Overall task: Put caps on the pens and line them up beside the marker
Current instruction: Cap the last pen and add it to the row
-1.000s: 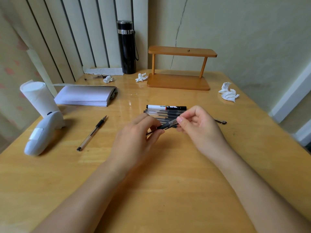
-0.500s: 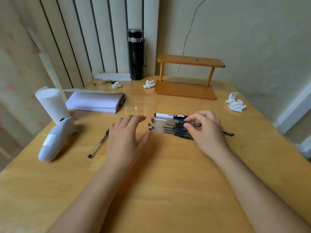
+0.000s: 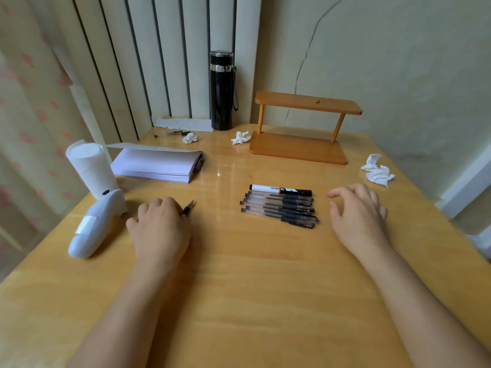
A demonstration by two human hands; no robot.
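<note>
Left hand (image 3: pixel 159 224), left of centre: fingers curled down round the loose pen (image 3: pixel 188 208), its bare tip showing past the knuckles. Judged light, stiff, slick-barrelled; best pinched mid-barrel, keeping the tip clear. Centre: capped pens (image 3: pixel 279 209) lie in a row touching the near side of the marker (image 3: pixel 280 190). Right hand (image 3: pixel 358 212): fingers relaxed, part spread, nothing visibly held.

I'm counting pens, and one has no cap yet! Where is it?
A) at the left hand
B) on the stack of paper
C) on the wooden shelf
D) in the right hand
A: the uncapped pen pokes its bare tip out from under the curled fingers of the left hand, apart from the capped pens lined up beside the marker.
</note>
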